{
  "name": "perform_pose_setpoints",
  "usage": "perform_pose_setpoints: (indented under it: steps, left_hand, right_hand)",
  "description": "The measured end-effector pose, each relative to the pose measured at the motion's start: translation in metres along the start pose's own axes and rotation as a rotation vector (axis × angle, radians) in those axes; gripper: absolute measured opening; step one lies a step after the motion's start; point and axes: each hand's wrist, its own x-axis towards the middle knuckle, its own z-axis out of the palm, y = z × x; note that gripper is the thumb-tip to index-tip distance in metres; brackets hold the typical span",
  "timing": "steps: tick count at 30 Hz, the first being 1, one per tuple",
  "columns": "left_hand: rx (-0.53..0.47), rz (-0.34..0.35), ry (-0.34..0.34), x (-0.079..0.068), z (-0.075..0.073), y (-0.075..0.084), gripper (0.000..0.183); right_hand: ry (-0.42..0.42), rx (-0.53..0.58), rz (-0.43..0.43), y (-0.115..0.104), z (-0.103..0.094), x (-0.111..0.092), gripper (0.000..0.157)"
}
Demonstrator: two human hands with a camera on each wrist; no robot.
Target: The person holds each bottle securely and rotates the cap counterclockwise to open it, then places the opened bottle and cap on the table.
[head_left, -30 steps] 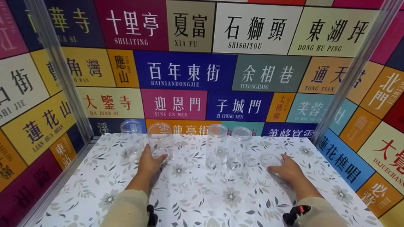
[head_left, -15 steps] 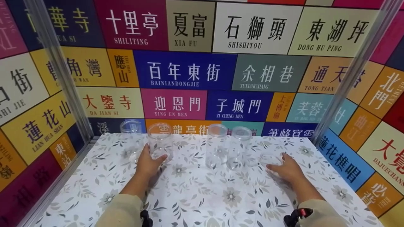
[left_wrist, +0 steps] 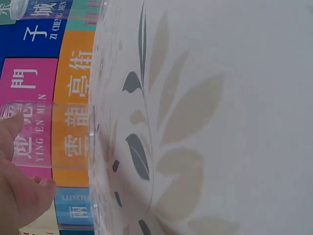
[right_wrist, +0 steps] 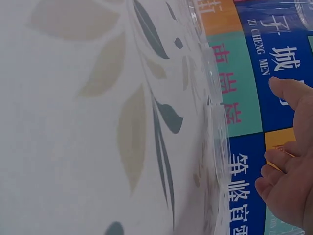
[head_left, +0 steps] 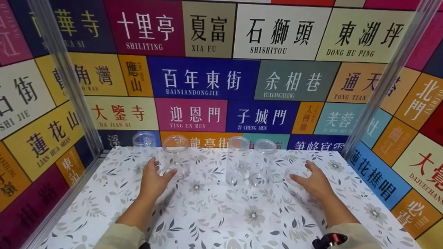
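Note:
In the head view my left hand stands just in front of a wide clear plastic jar, thumb and fingers spread. The left wrist view shows this jar upright on the table, my fingers and thumb at its near side, not closed round it. A second clear jar stands behind my left fingers, partly hidden. My right hand is held over the table at a flat clear lid, thumb and fingers apart. In the right wrist view the lid lies low beyond my empty right hand.
Two taller clear jars, one left and one right, stand upright near the table's back edge. Another small flat clear lid lies to their right. A flower-patterned cover spans the table. Walls of coloured signs enclose the back and sides.
My left hand has come away from the wide jar, leftward and toward me, fingers opening. My right hand has lifted slightly at the lid. The jars and lids stay in place.

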Motion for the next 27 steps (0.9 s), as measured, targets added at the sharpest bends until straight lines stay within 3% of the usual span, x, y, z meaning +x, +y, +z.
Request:
perform_pose_setpoints:
  steps: [9,19,27]
  left_hand:
    - [-0.018,0.081,-0.006,-0.015,0.014,0.007,0.092]
    - [-0.073,0.153,-0.207,-0.018,0.042,0.013,0.095]
    - [-0.117,0.133,-0.277,-0.014,0.054,0.013,0.098]
  right_hand:
    - [0.033,0.09,-0.019,-0.024,0.001,-0.01,0.127]
    - [0.079,0.136,-0.111,-0.044,0.009,-0.015,0.109]
    - [0.104,0.219,-0.143,-0.057,0.014,-0.017,0.093]
